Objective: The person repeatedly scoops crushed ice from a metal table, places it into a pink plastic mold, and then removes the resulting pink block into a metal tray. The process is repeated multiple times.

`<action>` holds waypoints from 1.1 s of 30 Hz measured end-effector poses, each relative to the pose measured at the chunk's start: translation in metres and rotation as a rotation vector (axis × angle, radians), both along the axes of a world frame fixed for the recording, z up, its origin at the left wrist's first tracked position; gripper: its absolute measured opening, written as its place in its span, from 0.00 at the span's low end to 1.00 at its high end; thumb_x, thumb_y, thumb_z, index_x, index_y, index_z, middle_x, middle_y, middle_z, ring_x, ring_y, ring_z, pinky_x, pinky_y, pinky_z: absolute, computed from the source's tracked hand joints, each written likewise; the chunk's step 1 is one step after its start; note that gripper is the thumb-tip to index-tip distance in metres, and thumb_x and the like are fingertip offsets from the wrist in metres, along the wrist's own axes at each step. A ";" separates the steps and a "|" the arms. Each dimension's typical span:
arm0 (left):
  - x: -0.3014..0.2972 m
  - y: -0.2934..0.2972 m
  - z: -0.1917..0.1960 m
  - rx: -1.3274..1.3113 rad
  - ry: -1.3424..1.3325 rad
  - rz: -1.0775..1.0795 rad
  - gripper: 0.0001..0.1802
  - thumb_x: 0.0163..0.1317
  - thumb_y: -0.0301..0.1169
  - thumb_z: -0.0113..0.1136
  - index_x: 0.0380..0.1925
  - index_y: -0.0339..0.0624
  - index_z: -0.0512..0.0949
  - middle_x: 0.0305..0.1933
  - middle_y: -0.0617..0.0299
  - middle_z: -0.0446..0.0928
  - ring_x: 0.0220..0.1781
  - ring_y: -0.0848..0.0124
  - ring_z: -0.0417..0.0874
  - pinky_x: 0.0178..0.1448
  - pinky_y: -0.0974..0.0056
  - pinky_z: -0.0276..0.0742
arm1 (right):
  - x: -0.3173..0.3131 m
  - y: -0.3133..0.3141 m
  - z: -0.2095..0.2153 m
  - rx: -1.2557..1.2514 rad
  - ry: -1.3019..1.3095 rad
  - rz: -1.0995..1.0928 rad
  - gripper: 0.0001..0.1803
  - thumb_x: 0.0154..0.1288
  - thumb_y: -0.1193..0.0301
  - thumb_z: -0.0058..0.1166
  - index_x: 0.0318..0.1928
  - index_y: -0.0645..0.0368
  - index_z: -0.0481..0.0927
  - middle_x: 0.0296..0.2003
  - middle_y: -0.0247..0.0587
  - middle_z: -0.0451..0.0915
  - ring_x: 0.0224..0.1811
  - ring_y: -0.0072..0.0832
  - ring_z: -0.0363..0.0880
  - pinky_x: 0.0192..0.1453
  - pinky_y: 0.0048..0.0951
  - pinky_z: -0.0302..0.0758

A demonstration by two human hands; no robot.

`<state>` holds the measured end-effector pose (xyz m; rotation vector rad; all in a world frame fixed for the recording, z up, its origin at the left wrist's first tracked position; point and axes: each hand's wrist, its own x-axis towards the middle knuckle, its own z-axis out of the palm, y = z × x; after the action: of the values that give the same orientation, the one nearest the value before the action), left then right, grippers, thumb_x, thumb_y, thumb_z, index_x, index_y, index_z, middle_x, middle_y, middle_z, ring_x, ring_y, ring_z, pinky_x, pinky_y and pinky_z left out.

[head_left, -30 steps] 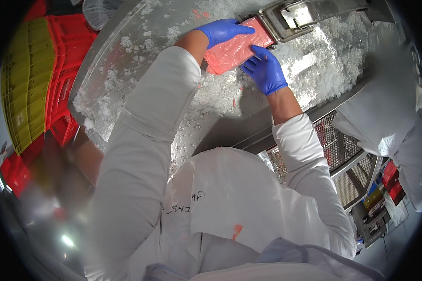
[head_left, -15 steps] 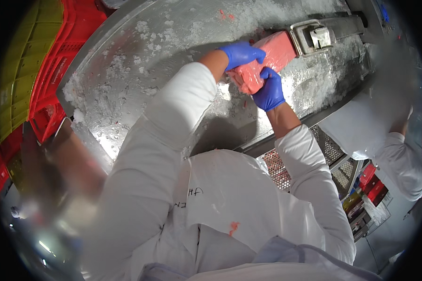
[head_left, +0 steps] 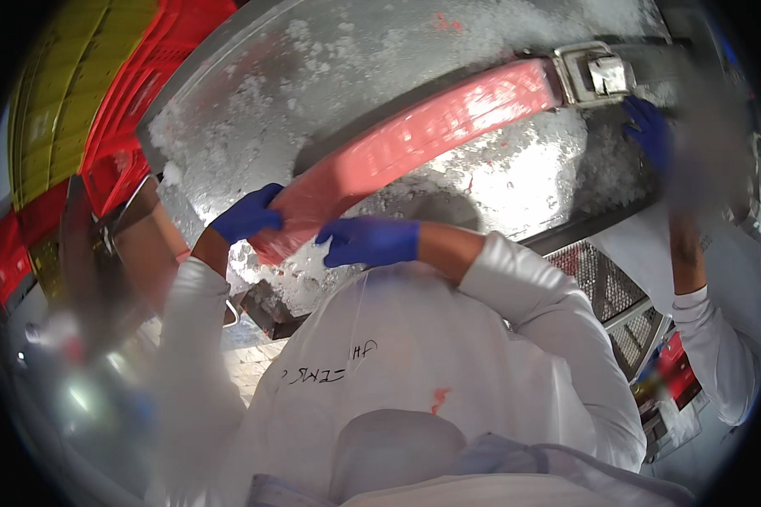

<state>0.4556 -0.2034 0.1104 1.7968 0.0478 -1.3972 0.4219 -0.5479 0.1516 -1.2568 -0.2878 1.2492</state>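
Observation:
A long pink block in clear, shiny plastic wrap [head_left: 414, 144] lies across the icy metal table. Its far right end meets a metal frame with a clamp-like fitting [head_left: 596, 74]; its near left end lies between my hands. My left hand [head_left: 249, 215], in a blue glove, is closed on the left side of that end, its fingertips partly hidden by the wrap. Against the near edge, my right hand [head_left: 368, 241], also blue-gloved, has curled fingers pinching the wrap. What lies under the block is hidden.
Crushed ice [head_left: 220, 139] is scattered over the metal table [head_left: 364, 63]. Another person's blue-gloved hand [head_left: 648, 131] is beside the metal frame at the right. Red crates [head_left: 144, 93] and a yellow crate [head_left: 68, 93] stand at the left. A perforated metal step [head_left: 596, 275] is below the table.
The pink block, short and close to the metal frame before, now stretches far to the left. Both my hands have moved left and nearer with its end. The other person's gloved hand now shows.

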 end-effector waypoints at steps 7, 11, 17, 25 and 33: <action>-0.093 -0.015 0.007 0.628 -0.844 -0.125 0.56 0.43 0.48 0.82 0.71 0.43 0.65 0.67 0.46 0.74 0.67 0.44 0.75 0.70 0.45 0.73 | 0.099 -0.145 -0.060 -0.817 -1.116 -0.693 0.35 0.67 0.50 0.66 0.65 0.60 0.75 0.63 0.57 0.76 0.67 0.50 0.73 0.71 0.47 0.69; -0.108 0.009 0.006 0.685 -0.883 -0.059 0.50 0.42 0.46 0.82 0.66 0.44 0.69 0.61 0.48 0.76 0.61 0.46 0.78 0.66 0.45 0.74 | 0.060 -0.102 -0.125 -0.681 -0.368 -0.396 0.59 0.71 0.31 0.49 0.84 0.59 0.43 0.84 0.59 0.40 0.88 0.46 0.31 0.87 0.44 0.36; -0.153 0.064 0.022 0.914 -0.868 -0.037 0.50 0.41 0.47 0.83 0.65 0.46 0.70 0.57 0.50 0.76 0.60 0.48 0.79 0.66 0.45 0.73 | 0.004 -0.040 -0.073 -0.133 0.326 -0.462 0.25 0.81 0.65 0.54 0.69 0.59 0.63 0.57 0.47 0.82 0.57 0.33 0.84 0.57 0.29 0.80; -0.189 0.088 0.009 1.049 -0.901 -0.082 0.49 0.46 0.48 0.81 0.69 0.54 0.67 0.56 0.49 0.76 0.64 0.46 0.77 0.77 0.39 0.61 | 0.045 0.002 -0.135 -0.520 -0.337 -0.689 0.42 0.75 0.36 0.50 0.57 0.68 0.81 0.40 0.42 0.87 0.40 0.33 0.85 0.45 0.34 0.80; -0.177 0.079 -0.001 1.131 -0.789 -0.086 0.53 0.49 0.49 0.79 0.75 0.58 0.63 0.65 0.48 0.74 0.73 0.43 0.71 0.81 0.34 0.53 | 0.132 -0.127 -0.264 -0.910 -0.877 -0.052 0.22 0.78 0.57 0.46 0.48 0.60 0.87 0.39 0.45 0.88 0.41 0.34 0.86 0.47 0.39 0.82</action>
<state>0.2787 -0.1240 0.1090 3.1962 0.4082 -0.5755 0.5540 -0.6754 -0.1129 -2.5634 -0.3077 0.6939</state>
